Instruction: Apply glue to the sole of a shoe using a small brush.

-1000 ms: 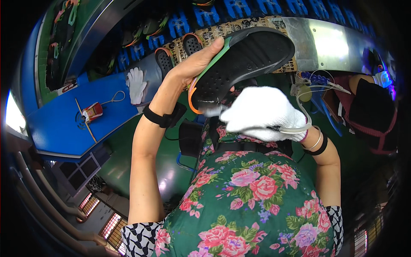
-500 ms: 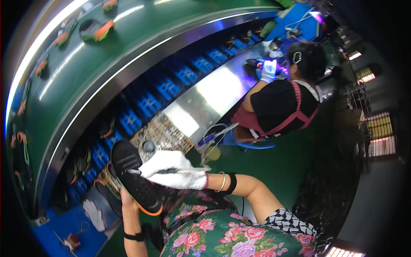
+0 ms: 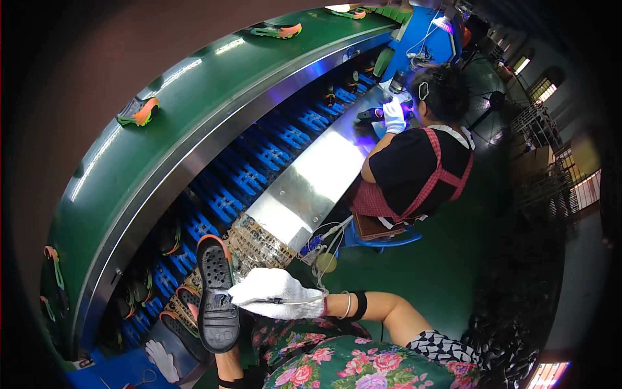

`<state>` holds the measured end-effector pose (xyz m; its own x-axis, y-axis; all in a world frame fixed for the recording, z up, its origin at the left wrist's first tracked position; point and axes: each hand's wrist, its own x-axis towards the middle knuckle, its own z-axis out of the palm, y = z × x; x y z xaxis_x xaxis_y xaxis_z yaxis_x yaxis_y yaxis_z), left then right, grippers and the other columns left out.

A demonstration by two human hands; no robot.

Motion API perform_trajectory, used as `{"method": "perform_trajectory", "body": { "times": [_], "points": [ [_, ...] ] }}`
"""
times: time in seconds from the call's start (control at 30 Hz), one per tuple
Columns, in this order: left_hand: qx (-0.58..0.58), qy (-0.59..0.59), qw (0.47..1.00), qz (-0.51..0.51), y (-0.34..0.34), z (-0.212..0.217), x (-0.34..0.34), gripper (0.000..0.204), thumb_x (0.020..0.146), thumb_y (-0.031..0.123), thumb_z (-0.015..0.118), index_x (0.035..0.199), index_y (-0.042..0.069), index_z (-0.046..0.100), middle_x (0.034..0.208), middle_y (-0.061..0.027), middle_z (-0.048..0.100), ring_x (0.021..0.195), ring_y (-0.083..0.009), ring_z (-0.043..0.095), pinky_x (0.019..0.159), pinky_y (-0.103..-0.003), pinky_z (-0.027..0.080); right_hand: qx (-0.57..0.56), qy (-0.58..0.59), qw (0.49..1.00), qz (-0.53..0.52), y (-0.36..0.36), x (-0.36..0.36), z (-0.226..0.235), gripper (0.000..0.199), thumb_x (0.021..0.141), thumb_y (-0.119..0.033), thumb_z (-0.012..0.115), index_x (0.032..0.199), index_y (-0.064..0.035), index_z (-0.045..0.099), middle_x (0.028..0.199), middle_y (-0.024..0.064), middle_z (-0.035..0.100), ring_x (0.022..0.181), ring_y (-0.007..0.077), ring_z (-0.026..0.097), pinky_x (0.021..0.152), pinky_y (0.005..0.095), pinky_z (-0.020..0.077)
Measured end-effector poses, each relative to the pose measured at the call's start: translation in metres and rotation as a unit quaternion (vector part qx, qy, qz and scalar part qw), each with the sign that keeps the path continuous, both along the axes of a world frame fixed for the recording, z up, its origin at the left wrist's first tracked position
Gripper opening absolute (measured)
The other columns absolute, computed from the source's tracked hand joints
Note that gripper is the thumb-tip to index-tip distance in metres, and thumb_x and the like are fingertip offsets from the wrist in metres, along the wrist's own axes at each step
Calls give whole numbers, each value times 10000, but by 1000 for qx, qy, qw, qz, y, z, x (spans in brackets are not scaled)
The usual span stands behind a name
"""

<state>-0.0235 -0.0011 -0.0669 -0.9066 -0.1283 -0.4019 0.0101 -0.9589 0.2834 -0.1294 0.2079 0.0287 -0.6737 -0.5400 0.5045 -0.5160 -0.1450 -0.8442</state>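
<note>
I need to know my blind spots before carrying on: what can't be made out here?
All in the head view:
- Left hand: finger placement, hidden behind the black shoe piece.
- Tool: its held part, covered by the gloved right hand.
- Blue table: cut off by the lower edge.
- Co-worker's workpiece: too small, partly behind their glove.

Through my feed I see a shoe workshop: shoe parts (image 3: 144,113) dot a green conveyor (image 3: 194,105), and a co-worker (image 3: 405,165) sits at the metal surface (image 3: 317,172).
</note>
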Motion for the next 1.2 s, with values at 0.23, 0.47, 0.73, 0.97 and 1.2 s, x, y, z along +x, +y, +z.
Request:
{"method": "perform_trajectory", "body": {
  "times": [0.23, 0.47, 0.73, 0.97, 1.2],
  "points": [
    [-4, 102, 995, -11, 30, 7, 16, 787, 964, 591, 523, 1433, -40, 479, 1407, -202, 574, 1276, -339, 568, 1109, -505, 429, -4, 87, 996, -31, -1, 1, 14, 256, 793, -53, 788, 1048, -54, 763, 1007, 97, 750, 831, 259, 700, 732, 372, 560],
    [213, 150, 965, -26, 51, 39, -5, 988, 880, 804, 500, 1524, 61, 402, 1487, -175, 515, 1343, -326, 526, 1166, -500, 391, 13, 143, 989, -27, -15, -11, 40, 291, 749, -15, 806, 1034, -70, 785, 1028, 106, 768, 891, 264, 734, 779, 359, 572],
    [-94, -36, 994, -38, 42, 48, 11, 946, 929, 770, 457, 1542, 55, 371, 1525, -152, 486, 1384, -318, 498, 1171, -517, 385, 67, 139, 987, 45, -63, 17, 32, 390, 806, -35, 738, 1192, -92, 745, 1182, 114, 731, 1040, 282, 700, 940, 412, 543],
    [-38, 63, 997, -26, 28, 47, 10, 1006, 915, 812, 408, 1568, 54, 309, 1559, -105, 434, 1415, -314, 460, 1161, -518, 397, 56, 127, 989, 47, -64, 18, 22, 363, 794, -44, 774, 1150, -116, 766, 1170, 86, 745, 1052, 279, 709, 1022, 438, 504],
    [-4, 106, 994, 30, 24, 41, 9, 907, 953, 772, 373, 1562, 101, 324, 1528, -104, 460, 1322, -347, 544, 1091, -546, 478, -3, 104, 994, 39, -57, 15, 25, 318, 783, -28, 786, 1098, -70, 774, 1071, 118, 763, 937, 298, 731, 810, 388, 577]
  ]
}}
